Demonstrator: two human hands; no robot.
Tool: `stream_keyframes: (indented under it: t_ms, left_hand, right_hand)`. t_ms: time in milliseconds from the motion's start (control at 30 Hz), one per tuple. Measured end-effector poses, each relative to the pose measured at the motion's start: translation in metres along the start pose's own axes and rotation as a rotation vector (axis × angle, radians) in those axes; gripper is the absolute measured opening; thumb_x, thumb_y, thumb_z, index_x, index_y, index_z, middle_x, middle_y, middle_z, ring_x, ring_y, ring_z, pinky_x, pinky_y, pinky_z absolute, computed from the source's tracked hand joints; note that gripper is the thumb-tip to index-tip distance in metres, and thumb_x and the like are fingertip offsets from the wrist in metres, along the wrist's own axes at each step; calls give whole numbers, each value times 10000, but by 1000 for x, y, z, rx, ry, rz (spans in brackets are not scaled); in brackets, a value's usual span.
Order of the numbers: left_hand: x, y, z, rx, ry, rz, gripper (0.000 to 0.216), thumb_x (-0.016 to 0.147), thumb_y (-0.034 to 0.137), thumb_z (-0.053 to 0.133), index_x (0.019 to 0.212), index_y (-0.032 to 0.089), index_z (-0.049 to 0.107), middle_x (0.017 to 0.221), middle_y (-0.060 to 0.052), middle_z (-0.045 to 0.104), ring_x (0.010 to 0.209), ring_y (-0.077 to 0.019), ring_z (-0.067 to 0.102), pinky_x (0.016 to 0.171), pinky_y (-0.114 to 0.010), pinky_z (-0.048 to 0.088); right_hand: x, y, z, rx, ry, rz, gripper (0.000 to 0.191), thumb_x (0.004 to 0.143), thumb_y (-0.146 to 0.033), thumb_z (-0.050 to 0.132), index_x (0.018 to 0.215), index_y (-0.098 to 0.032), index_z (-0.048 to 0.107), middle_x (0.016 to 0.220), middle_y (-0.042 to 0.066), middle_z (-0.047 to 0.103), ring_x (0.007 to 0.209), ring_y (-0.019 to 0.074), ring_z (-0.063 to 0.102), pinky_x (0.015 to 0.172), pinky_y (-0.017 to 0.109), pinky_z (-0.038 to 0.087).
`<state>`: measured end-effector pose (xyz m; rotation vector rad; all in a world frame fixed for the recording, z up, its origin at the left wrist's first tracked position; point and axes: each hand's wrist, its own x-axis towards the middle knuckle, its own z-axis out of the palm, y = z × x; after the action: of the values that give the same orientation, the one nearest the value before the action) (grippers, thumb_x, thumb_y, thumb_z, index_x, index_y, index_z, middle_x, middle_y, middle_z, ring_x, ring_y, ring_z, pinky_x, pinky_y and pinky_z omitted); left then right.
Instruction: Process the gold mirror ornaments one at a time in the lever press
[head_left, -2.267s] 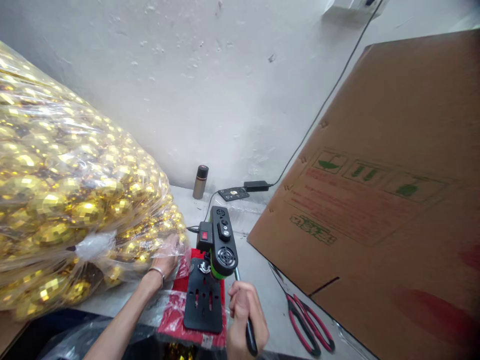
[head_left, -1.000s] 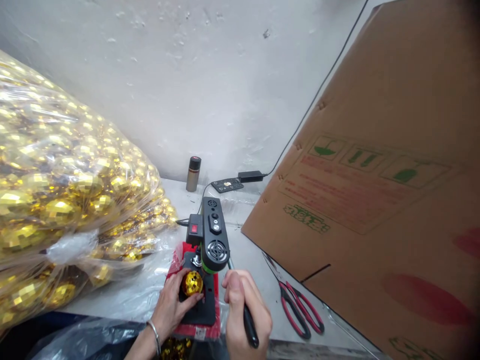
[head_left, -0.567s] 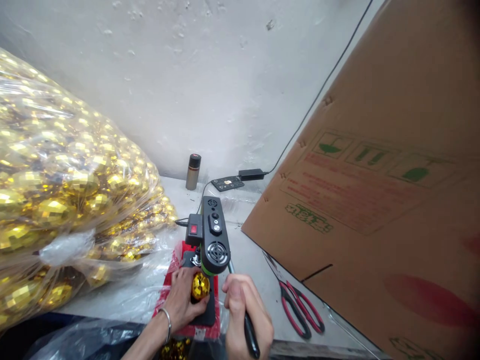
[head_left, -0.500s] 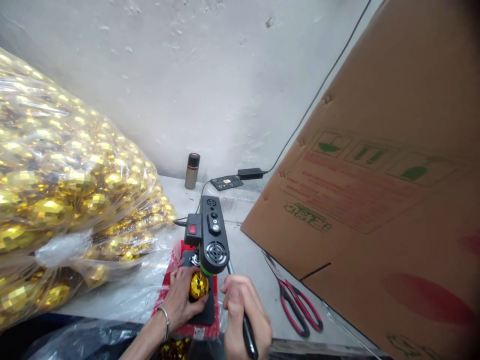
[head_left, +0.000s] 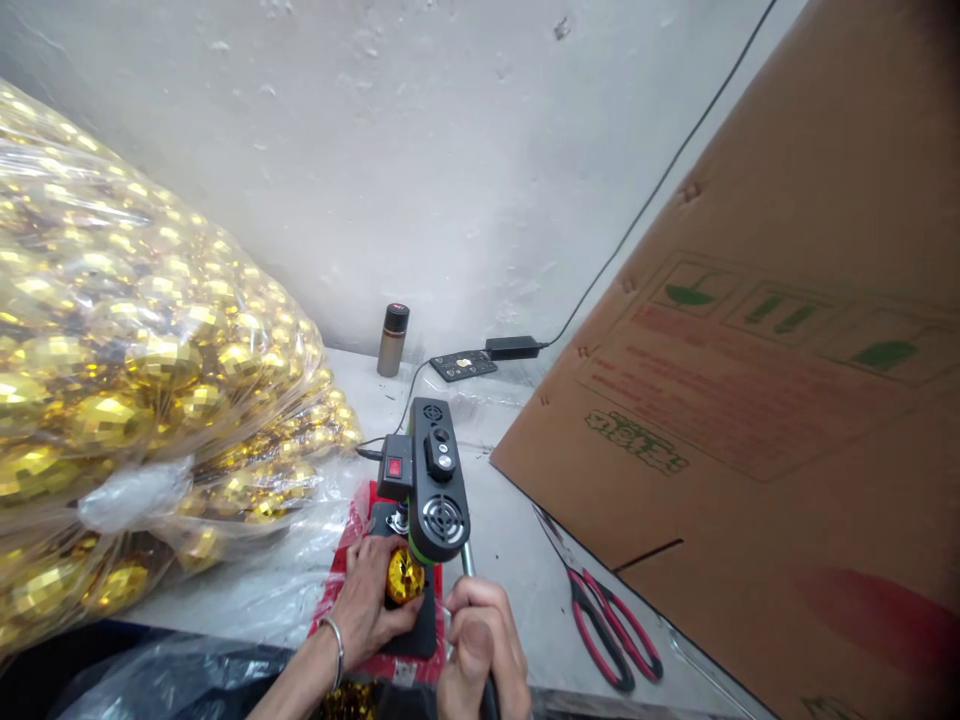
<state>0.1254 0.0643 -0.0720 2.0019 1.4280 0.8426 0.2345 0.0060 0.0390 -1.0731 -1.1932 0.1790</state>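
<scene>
My left hand (head_left: 373,597) is closed around the side of a shiny gold mirrored ball (head_left: 405,575), fingers at its far left and thumb along its near side. The ball sits on the dark base plate (head_left: 421,635) beneath the head of a small black bench drill press (head_left: 439,480), which has a red switch. Whatever touches the ball's top is hidden by that head. My right hand (head_left: 486,640) is wrapped around the lever handle (head_left: 468,558) on the machine's right side.
A large clear bag of gold mirrored balls (head_left: 165,360) fills the left. Red-handled scissors (head_left: 611,620) lie beside a big cardboard box (head_left: 720,400) at the right. A spray can (head_left: 393,340), a dark patterned pad (head_left: 465,365) and a power adapter (head_left: 512,347) stand by the wall.
My right hand has shifted slightly left and down with the lever, relative to the machine. My left hand and the ball keep their place under the head. The whole view has moved a little.
</scene>
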Motion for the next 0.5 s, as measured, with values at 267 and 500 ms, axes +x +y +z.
stream_keyframes:
  t_ms: [267, 500]
  left_hand:
    - [1, 5, -3, -10, 1, -35, 449, 684, 299, 713, 1119, 215, 639, 1066, -102, 701, 1027, -351, 631, 958, -510, 461]
    - [3, 10, -8, -33, -15, -61, 404, 680, 319, 718, 1063, 213, 643, 1027, -96, 686, 1002, -346, 635, 934, -505, 468]
  right_hand:
    - [-6, 15, -4, 3, -24, -41, 366, 1054, -219, 403, 705, -225, 511, 747, -13, 584, 671, 139, 562, 690, 302, 408]
    - [-8, 24, 8, -17, 96, -123, 403, 1065, -281, 406, 668, -226, 454, 705, -36, 532, 612, 120, 491, 666, 294, 393]
